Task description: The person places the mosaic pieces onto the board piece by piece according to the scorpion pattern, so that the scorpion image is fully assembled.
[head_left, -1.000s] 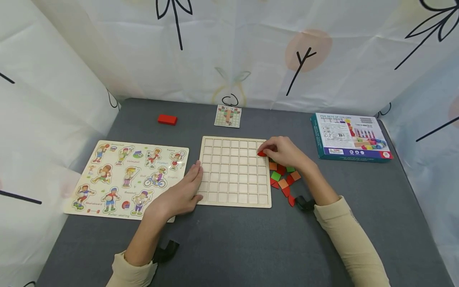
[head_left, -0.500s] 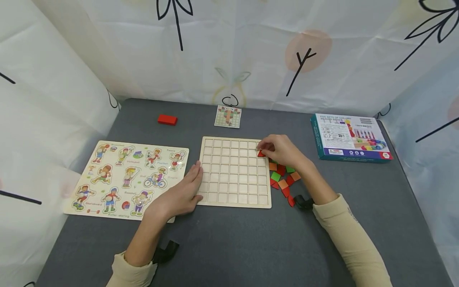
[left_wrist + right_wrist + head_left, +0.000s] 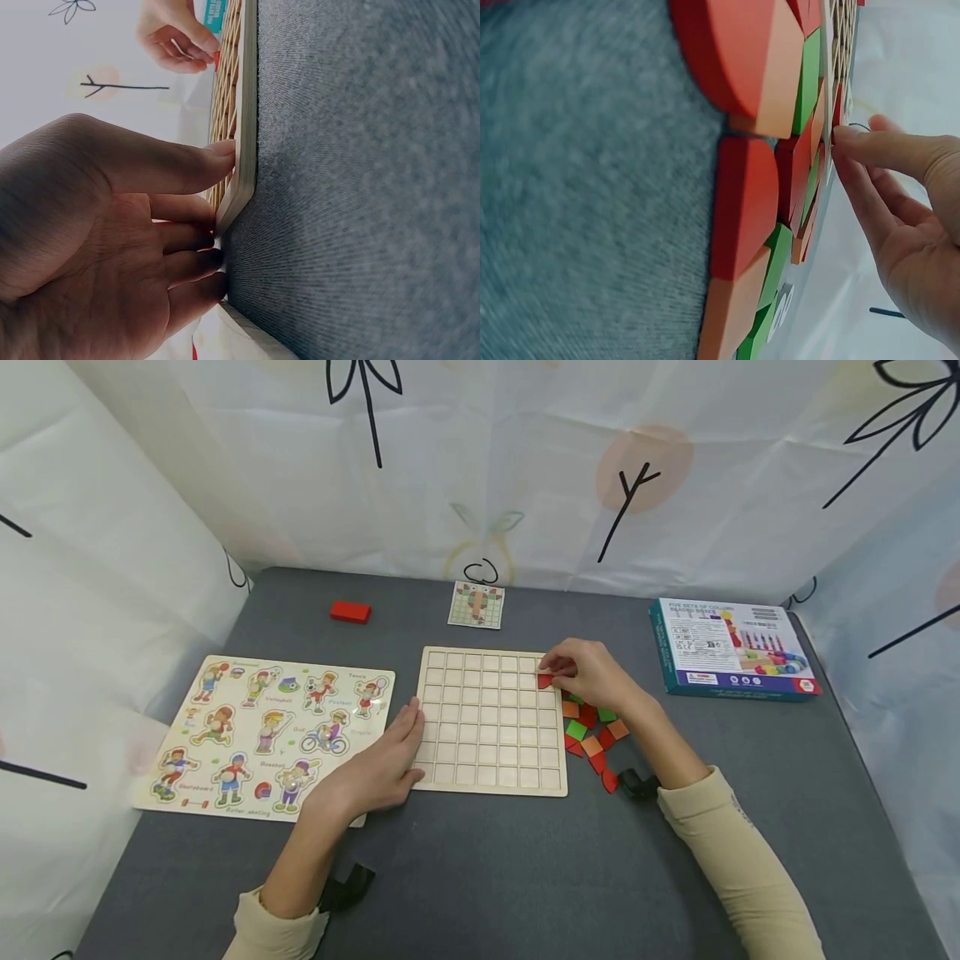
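A pale wooden grid board (image 3: 487,718) lies on the table in the middle of the head view. My left hand (image 3: 381,760) rests along its left edge, fingers nearly straight; the left wrist view shows the thumb (image 3: 187,166) on the board's rim. At the board's upper right, my right hand (image 3: 592,675) pinches a small red block (image 3: 545,681) lying in a right-column cell. Thumb and fingertips touch this red block (image 3: 837,105) in the right wrist view. Loose red, orange and green blocks (image 3: 591,745) lie beside the board, below the right hand.
A picture puzzle board (image 3: 247,735) lies left, partly behind the left forearm. A small pattern card (image 3: 477,604) stands behind the grid board, and a red oblong block (image 3: 350,612) lies back left. A boxed set (image 3: 738,647) sits back right. Fabric walls surround the table.
The red block at the right hand's fingertips has turned and settled flatter into the cell. My right hand has shifted only slightly; the left hand has stayed put.
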The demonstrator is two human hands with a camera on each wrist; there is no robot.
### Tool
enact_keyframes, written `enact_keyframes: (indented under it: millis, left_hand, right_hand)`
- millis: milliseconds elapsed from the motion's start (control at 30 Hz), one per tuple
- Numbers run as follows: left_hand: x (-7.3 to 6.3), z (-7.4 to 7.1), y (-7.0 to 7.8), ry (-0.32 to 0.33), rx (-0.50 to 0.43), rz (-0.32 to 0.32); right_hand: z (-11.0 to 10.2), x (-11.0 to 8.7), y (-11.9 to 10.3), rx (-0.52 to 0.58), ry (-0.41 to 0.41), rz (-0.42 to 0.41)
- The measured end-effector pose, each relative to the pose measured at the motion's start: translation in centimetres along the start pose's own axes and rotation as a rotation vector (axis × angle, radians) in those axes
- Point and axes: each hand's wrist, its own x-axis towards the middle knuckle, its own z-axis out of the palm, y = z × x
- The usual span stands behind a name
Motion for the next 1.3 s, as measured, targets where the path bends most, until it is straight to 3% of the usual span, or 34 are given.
enact_keyframes:
  millis: [100, 300, 400, 600, 833, 1033, 1300]
  left_hand:
    - [0.0, 0.0, 0.0, 0.000, 0.013, 0.000]
    - [0.4, 1.2, -1.6, 0.017, 0.080, -0.002]
    - [0.3, 0.9, -1.1, 0.017, 0.055, 0.000]
    - [-0.2, -0.8, 1.4, -0.013, 0.019, -0.005]
    - [0.2, 0.4, -0.5, 0.011, 0.029, -0.005]
    - [-0.5, -1.4, 2.1, -0.025, 0.053, -0.019]
    - [-0.6, -1.8, 2.5, -0.050, 0.044, -0.031]
  right_hand:
    - [-0.2, -0.1, 0.3, 0.020, 0.016, 0.006]
    - [-1.1, -0.8, 0.9, 0.021, 0.041, 0.040]
    - [-1.6, -1.4, 1.2, 0.010, 0.016, 0.071]
    - [-2.2, -2.7, 1.9, -0.060, -0.065, 0.109]
    - [-2.0, -3.4, 2.4, -0.078, -0.092, 0.109]
    - [-1.8, -3.4, 2.4, -0.121, -0.070, 0.118]
    - [-1.7, -3.6, 2.1, -0.156, -0.061, 0.138]
